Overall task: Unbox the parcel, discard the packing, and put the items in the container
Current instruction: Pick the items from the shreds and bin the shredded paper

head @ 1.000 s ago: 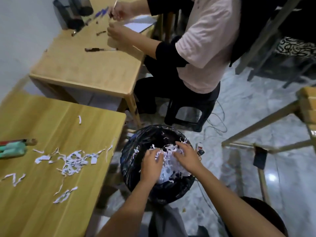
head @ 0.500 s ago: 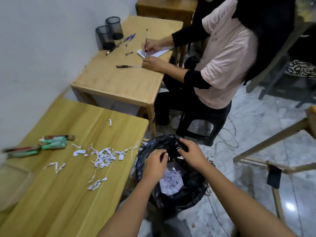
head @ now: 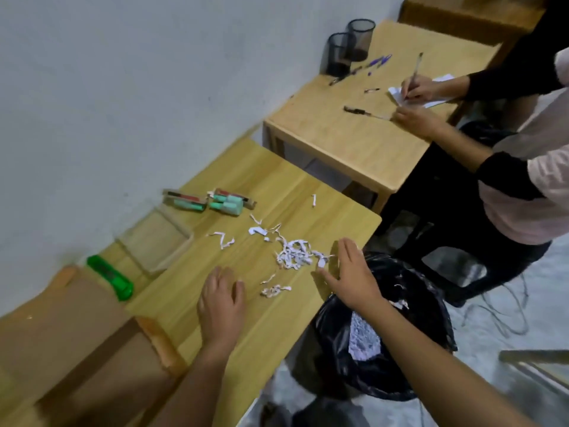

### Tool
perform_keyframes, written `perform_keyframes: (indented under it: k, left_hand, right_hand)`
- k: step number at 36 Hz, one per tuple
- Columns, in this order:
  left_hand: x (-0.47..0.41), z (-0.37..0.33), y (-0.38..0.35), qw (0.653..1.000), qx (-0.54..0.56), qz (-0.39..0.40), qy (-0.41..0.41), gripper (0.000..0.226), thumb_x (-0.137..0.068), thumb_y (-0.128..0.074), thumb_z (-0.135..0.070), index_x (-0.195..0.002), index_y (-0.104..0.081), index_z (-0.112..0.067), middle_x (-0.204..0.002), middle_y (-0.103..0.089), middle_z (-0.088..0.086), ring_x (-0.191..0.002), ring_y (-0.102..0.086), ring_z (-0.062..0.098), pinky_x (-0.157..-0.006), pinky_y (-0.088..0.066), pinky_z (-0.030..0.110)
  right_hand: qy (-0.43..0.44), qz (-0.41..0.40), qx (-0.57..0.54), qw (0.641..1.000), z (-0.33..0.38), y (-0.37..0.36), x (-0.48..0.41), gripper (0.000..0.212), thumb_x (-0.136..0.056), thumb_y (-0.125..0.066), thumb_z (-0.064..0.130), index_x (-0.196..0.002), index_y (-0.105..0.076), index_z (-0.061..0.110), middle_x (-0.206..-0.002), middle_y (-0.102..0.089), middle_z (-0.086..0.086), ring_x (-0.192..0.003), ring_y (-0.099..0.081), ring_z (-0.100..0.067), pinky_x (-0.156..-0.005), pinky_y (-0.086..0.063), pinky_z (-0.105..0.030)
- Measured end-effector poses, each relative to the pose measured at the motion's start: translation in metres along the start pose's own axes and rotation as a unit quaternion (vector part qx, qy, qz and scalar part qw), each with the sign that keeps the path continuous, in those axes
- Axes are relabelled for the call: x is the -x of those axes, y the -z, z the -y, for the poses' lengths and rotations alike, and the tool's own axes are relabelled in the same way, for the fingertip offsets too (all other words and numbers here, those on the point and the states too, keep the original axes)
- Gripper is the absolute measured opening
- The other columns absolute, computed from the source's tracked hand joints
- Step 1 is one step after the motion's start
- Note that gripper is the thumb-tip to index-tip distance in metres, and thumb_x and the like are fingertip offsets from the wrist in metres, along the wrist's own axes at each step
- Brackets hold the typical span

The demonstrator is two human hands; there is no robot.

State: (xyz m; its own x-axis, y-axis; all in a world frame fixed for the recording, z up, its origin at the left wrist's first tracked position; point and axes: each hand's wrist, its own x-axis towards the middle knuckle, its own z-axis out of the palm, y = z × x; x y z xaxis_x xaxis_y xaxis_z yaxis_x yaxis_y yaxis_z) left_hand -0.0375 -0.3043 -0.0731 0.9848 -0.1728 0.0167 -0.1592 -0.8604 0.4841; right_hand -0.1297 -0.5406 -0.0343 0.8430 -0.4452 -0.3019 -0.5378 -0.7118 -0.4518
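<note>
White shredded paper packing (head: 294,252) lies scattered on the wooden table (head: 234,303). My left hand (head: 220,298) hovers flat and empty just left of a small clump of shreds (head: 274,290). My right hand (head: 351,275) is open at the table's right edge, fingertips beside the main pile. Two packaged mint-green items (head: 209,201) lie toward the wall. A clear plastic container (head: 154,238) stands empty near them. The open cardboard parcel (head: 70,343) sits at the near left. A bin with a black bag (head: 385,328) beside the table holds more shredded paper.
A green box cutter (head: 110,277) lies between the parcel and the container. A seated person (head: 508,167) writes at a second wooden table (head: 348,131) with two mesh pen cups (head: 349,46) and pens. Cables run over the marble floor at the right.
Both my hands have left the bin, where they had pushed down shredded paper, and moved up left over the table. My view has swung left, bringing in the parcel, container and cutter.
</note>
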Motion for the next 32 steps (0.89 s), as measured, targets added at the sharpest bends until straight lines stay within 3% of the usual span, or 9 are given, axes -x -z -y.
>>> perform_keyframes:
  k: [3, 7, 14, 18, 23, 27, 32]
  left_hand:
    - [0.003, 0.021, -0.001, 0.999, -0.032, 0.002, 0.026, 0.041, -0.090, -0.054, -0.029, -0.127, -0.053, -0.010, -0.142, -0.044, 0.015, -0.133, -0.039, 0.031, -0.106, -0.031, 0.045]
    - [0.001, 0.022, -0.007, 0.997, -0.065, -0.011, 0.028, 0.060, -0.086, -0.030, -0.048, -0.131, -0.049, -0.014, -0.145, -0.041, 0.011, -0.136, -0.036, 0.027, -0.108, -0.028, 0.044]
    - [-0.001, 0.013, -0.014, 0.993, -0.090, -0.031, 0.064, 0.057, -0.088, -0.028, -0.047, -0.132, -0.049, -0.017, -0.145, -0.043, 0.007, -0.136, -0.036, 0.023, -0.109, -0.028, 0.044]
    - [-0.003, 0.014, -0.015, 0.993, -0.092, -0.031, 0.062, 0.054, -0.087, -0.033, -0.046, -0.130, -0.050, -0.017, -0.143, -0.045, 0.007, -0.134, -0.038, 0.024, -0.108, -0.029, 0.044]
    - [-0.003, 0.010, -0.014, 0.992, -0.089, -0.035, 0.085, 0.054, -0.086, -0.034, -0.046, -0.130, -0.050, -0.020, -0.144, -0.044, 0.003, -0.135, -0.037, 0.021, -0.106, -0.030, 0.044]
    - [-0.002, 0.010, -0.014, 0.992, -0.086, -0.035, 0.086, 0.053, -0.086, -0.034, -0.045, -0.131, -0.049, -0.022, -0.145, -0.043, 0.002, -0.136, -0.035, 0.020, -0.109, -0.025, 0.041]
    - [-0.003, 0.011, -0.016, 0.991, -0.085, -0.041, 0.091, 0.052, -0.086, -0.037, -0.045, -0.130, -0.050, -0.022, -0.145, -0.043, 0.002, -0.135, -0.033, 0.019, -0.109, -0.018, 0.036]
  right_hand:
    - [0.016, 0.004, 0.024, 1.000, 0.010, -0.016, 0.001, 0.106, -0.075, -0.034, 0.078, -0.147, -0.002, 0.008, -0.158, 0.003, -0.014, -0.146, 0.005, -0.025, -0.121, -0.003, -0.039]
    - [0.042, -0.010, 0.044, 0.998, 0.024, -0.032, 0.004, 0.127, -0.054, -0.021, 0.094, -0.147, 0.007, 0.012, -0.156, 0.015, -0.015, -0.144, 0.017, -0.025, -0.117, 0.007, -0.038]
    - [0.091, -0.028, 0.072, 0.993, 0.052, -0.062, -0.001, 0.129, -0.056, -0.040, 0.091, -0.146, 0.014, 0.016, -0.154, 0.020, -0.014, -0.142, 0.023, -0.024, -0.116, 0.010, -0.045]
    - [0.070, -0.050, 0.057, 0.995, 0.057, -0.065, -0.019, 0.123, -0.057, -0.038, 0.090, -0.148, 0.006, 0.020, -0.155, 0.016, -0.015, -0.143, 0.018, -0.024, -0.115, 0.008, -0.049]
    - [0.038, -0.070, 0.067, 0.995, 0.048, -0.048, -0.050, 0.123, -0.056, -0.034, 0.091, -0.146, 0.011, 0.022, -0.155, 0.019, -0.015, -0.143, 0.022, -0.025, -0.114, 0.010, -0.053]
    - [0.040, -0.065, 0.087, 0.993, 0.041, -0.033, -0.078, 0.124, -0.055, -0.038, 0.091, -0.145, 0.016, 0.026, -0.153, 0.025, -0.013, -0.140, 0.027, -0.026, -0.110, 0.013, -0.057]
    - [0.054, -0.033, 0.096, 0.993, 0.043, -0.020, -0.117, 0.127, -0.052, -0.044, 0.092, -0.145, 0.015, 0.029, -0.155, 0.021, -0.013, -0.142, 0.022, -0.032, -0.108, 0.011, -0.063]
